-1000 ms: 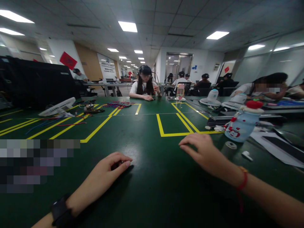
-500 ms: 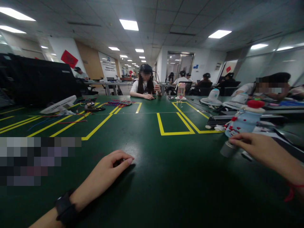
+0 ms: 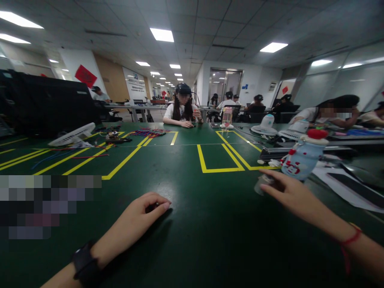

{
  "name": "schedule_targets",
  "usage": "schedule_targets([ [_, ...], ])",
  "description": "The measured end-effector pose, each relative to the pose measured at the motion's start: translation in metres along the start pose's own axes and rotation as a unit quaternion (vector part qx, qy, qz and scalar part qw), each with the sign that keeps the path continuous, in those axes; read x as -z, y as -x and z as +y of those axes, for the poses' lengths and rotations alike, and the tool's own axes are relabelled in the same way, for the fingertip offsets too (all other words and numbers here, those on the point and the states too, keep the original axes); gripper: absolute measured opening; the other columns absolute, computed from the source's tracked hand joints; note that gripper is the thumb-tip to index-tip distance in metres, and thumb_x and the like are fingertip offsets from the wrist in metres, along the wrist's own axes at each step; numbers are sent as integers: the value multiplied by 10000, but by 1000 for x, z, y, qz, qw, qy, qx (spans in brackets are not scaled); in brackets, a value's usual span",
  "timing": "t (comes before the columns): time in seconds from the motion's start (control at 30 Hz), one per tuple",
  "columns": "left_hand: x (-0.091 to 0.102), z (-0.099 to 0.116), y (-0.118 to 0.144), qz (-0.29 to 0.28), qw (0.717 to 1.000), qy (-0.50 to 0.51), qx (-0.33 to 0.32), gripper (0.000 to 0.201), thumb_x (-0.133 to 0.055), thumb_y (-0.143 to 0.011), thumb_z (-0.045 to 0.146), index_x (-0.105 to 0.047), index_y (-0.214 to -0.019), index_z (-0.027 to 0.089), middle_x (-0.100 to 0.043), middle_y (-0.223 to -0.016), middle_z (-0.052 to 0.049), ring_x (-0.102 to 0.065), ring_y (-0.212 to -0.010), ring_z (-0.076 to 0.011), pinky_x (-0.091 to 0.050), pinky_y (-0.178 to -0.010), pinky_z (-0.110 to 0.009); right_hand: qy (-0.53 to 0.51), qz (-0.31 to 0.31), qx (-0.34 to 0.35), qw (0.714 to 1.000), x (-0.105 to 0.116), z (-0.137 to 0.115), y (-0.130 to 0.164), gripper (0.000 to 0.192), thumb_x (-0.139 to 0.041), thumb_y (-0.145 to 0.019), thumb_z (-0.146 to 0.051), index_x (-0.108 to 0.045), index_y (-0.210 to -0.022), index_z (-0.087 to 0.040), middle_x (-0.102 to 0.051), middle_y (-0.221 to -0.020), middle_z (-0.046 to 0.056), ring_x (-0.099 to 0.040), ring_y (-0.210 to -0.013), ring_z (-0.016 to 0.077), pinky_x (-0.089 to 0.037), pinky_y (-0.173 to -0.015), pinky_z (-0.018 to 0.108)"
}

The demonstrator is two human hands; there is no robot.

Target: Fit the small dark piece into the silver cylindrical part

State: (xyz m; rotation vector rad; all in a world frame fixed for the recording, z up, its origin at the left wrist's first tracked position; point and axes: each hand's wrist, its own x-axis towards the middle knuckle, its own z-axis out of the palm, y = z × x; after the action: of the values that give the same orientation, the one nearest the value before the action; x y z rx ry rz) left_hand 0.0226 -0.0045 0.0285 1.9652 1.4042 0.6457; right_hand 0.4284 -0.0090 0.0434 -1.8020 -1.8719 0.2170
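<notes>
Right of centre, the right hand [image 3: 288,192] closes its fingers around a small translucent cup [image 3: 260,185], tipped with its long axis pointing toward the frame's left. Lower centre, the left hand [image 3: 141,214] rests curled on the green table [image 3: 192,240], holding nothing visible.

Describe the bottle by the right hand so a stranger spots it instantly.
On the green table, look right of the yellow-taped rectangle. Just beyond the right hand leans a pale blue bottle. Its red cap and red markings set it apart from the white fans behind.
</notes>
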Motion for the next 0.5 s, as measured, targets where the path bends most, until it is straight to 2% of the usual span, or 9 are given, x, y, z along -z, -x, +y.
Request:
schedule_targets([
  [0.1, -6, 9, -4, 16, 1000, -24, -6, 307, -497, -879, 484, -696, -953, 261, -687, -992, -37, -628, -924, -255, -483, -830, -384, -78, -57, 125, 987, -29, -63, 2, 521, -534, -853, -426, -487, -1343, -258, -596, -1229, 66, -597, -1043, 209, -484, -920, 379],
  [0.2, -16, 26, -11, 46, 997, -43, -53, 260, -506, -892, 408, -698, -986, 259, -678, -1004, -38, -621, -896, -231, -484, -800, -357, -123, -110, 200, 966, -61, -103, 7, 528, -535, -861, -330, -444, -1377, -261, -594, -1211, 55, -576, -1064, 182, -454, -965, 354],
  [0.27, -24, 40, -17, 65, 992, -44, -95, 232, -514, -898, 347, -694, -1011, 255, -666, -1004, -34, -613, -887, -207, -480, -798, -334, -137, -107, 212, 962, -79, -111, 11, 560, -535, -856, -286, -407, -1400, -250, -561, -1267, 66, -539, -1136, 193, -415, -1015, 370],
  [0.4, -40, 65, -32, 80, 980, -58, -170, 194, -539, -894, 277, -700, -1000, 263, -643, -989, -22, -593, -919, -188, -461, -829, -324, -196, -80, 153, 965, -99, -104, 16, 734, -621, -806, -311, -268, -1443, -227, -545, -1286, 91, -534, -1147, 217, -410, -1013, 423],
  [0.5, -45, 75, -41, 88, 977, -56, -189, 156, -564, -876, 238, -719, -877, 253, -633, -937, -13, -589, -892, -180, -459, -805, -312, -239, -93, 126, 958, -99, -101, 16, 657, -663, -779, -300, -356, -1354, -215, -603, -1171, 78, -580, -1050, 200, -457, -942, 396],
])
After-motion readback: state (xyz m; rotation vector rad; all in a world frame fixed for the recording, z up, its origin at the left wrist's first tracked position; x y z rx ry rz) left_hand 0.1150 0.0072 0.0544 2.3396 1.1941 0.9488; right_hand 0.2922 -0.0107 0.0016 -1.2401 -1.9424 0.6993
